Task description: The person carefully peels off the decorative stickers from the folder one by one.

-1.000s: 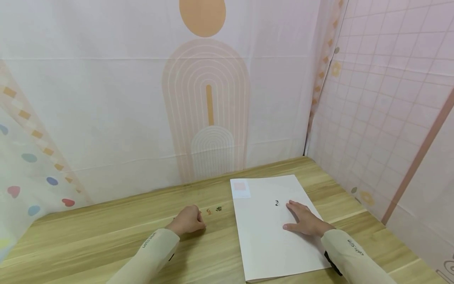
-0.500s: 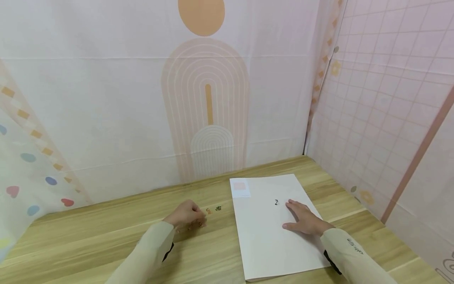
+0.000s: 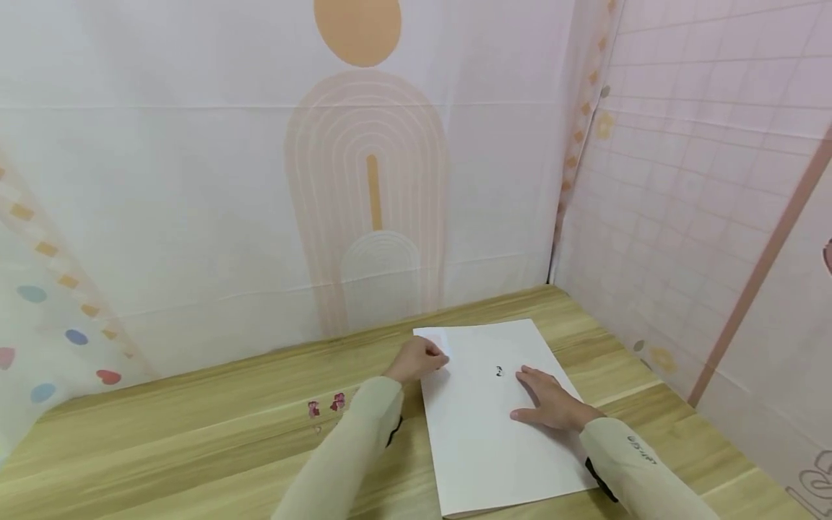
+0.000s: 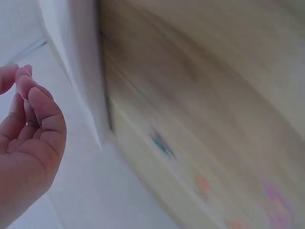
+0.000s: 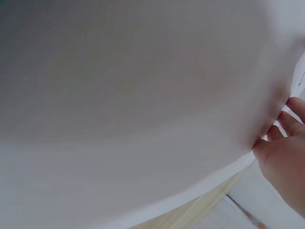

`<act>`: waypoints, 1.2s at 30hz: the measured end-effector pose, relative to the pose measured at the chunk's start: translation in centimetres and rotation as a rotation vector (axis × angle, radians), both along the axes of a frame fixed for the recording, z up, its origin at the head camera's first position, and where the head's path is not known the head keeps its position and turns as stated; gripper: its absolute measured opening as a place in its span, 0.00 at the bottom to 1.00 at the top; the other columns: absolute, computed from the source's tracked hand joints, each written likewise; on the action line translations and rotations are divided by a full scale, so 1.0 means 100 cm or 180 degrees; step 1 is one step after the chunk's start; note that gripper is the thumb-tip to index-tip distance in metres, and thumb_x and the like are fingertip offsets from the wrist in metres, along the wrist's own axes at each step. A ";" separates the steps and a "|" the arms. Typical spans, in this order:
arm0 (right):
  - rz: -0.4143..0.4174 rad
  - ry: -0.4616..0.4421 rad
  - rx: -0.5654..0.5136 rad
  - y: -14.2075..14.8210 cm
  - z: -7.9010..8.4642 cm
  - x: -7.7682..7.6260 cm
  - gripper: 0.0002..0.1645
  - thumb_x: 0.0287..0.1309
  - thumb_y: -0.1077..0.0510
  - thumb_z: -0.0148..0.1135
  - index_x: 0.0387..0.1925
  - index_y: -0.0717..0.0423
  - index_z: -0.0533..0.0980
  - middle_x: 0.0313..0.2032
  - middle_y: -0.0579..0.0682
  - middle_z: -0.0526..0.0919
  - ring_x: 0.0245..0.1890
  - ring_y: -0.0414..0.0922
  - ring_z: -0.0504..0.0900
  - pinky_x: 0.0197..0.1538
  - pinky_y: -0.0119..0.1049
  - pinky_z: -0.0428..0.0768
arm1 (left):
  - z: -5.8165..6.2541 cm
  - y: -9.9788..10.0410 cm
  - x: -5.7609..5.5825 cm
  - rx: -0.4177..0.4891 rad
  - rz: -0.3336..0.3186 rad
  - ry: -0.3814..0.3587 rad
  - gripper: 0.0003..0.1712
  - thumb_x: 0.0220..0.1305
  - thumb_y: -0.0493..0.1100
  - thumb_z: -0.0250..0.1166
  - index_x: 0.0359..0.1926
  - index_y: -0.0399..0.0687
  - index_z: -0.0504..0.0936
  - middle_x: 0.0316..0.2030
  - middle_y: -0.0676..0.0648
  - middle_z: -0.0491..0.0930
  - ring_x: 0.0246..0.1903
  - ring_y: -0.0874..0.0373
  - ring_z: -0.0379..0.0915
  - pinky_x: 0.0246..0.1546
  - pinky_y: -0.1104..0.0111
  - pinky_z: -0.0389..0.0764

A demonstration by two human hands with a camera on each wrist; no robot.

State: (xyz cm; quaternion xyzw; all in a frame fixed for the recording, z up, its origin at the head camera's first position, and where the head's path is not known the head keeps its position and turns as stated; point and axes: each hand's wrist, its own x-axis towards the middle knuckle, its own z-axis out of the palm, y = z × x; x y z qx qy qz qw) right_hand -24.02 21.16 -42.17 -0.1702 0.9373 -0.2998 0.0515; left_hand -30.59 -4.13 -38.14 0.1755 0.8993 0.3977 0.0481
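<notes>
My left hand (image 3: 419, 359) is over the upper left part of a white sheet (image 3: 490, 440), near its corner label (image 3: 440, 341). In the left wrist view, thumb and fingertips meet in a pinch on what seems a small clear sticker, barely visible. Spread flat, my right hand (image 3: 549, 401) rests on the sheet's right side. A small black-marked sticker (image 3: 500, 371) lies on the sheet left of its fingertips. Pink stickers (image 3: 338, 401) are on the table to the left. A green sticker (image 4: 163, 144) and an orange one (image 4: 202, 184) appear blurred; the left forearm hides them from the head camera.
The wood-grain table (image 3: 195, 433) runs back to a patterned cloth (image 3: 214, 217) hanging behind it. A second cloth (image 3: 676, 217) with a grid print closes off the right side. The white sheet has some thickness at its front edge.
My left hand has lifted from the stickers on the table and moved right, over the white sheet's upper left part. The pink stickers are uncovered now. The right hand stays put.
</notes>
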 end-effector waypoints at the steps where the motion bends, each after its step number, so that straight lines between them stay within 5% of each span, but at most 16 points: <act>1: -0.0009 -0.0003 0.0014 0.000 0.000 0.000 0.46 0.47 0.48 0.64 0.59 0.72 0.57 0.61 0.68 0.53 0.61 0.64 0.48 0.59 0.56 0.48 | 0.000 0.007 -0.001 0.0070 -0.0017 -0.0064 0.08 0.55 0.39 0.60 0.28 0.36 0.81 0.21 0.48 0.77 0.21 0.63 0.65 0.21 0.74 0.67; 5: -0.0069 -0.0054 0.0052 -0.001 -0.001 0.001 0.46 0.47 0.47 0.64 0.60 0.70 0.57 0.62 0.67 0.52 0.62 0.63 0.48 0.60 0.56 0.48 | 0.002 0.034 0.000 0.0332 -0.0003 -0.0377 0.09 0.56 0.40 0.60 0.32 0.36 0.81 0.24 0.45 0.78 0.22 0.62 0.66 0.23 0.74 0.67; 8: -0.0103 -0.0073 0.0065 -0.002 0.000 0.000 0.46 0.47 0.46 0.63 0.60 0.69 0.57 0.63 0.66 0.52 0.62 0.62 0.47 0.60 0.55 0.48 | 0.001 0.050 0.001 0.0306 0.0059 -0.0366 0.08 0.55 0.39 0.60 0.30 0.38 0.82 0.24 0.45 0.78 0.22 0.62 0.67 0.24 0.73 0.68; 14: -0.0084 -0.0121 0.0055 -0.006 0.001 0.001 0.47 0.47 0.45 0.63 0.60 0.69 0.56 0.63 0.66 0.52 0.62 0.62 0.47 0.60 0.56 0.48 | -0.004 0.069 0.002 -0.0129 0.0249 -0.0119 0.05 0.52 0.36 0.62 0.27 0.38 0.82 0.24 0.48 0.78 0.23 0.61 0.68 0.24 0.71 0.71; 28: 0.0014 -0.0128 -0.0014 -0.019 0.001 0.004 0.45 0.48 0.49 0.64 0.60 0.71 0.57 0.62 0.66 0.52 0.62 0.62 0.48 0.60 0.54 0.48 | -0.012 0.087 0.009 -0.0870 0.0314 0.0119 0.04 0.52 0.32 0.61 0.31 0.35 0.82 0.31 0.42 0.80 0.34 0.51 0.75 0.37 0.66 0.75; 36: 0.0063 -0.0084 0.0036 -0.019 -0.001 0.006 0.45 0.47 0.49 0.64 0.59 0.72 0.57 0.62 0.67 0.54 0.61 0.62 0.49 0.60 0.54 0.49 | -0.020 0.097 0.008 -0.1667 0.0366 0.0667 0.03 0.52 0.32 0.61 0.26 0.40 0.81 0.24 0.44 0.80 0.25 0.54 0.77 0.28 0.67 0.77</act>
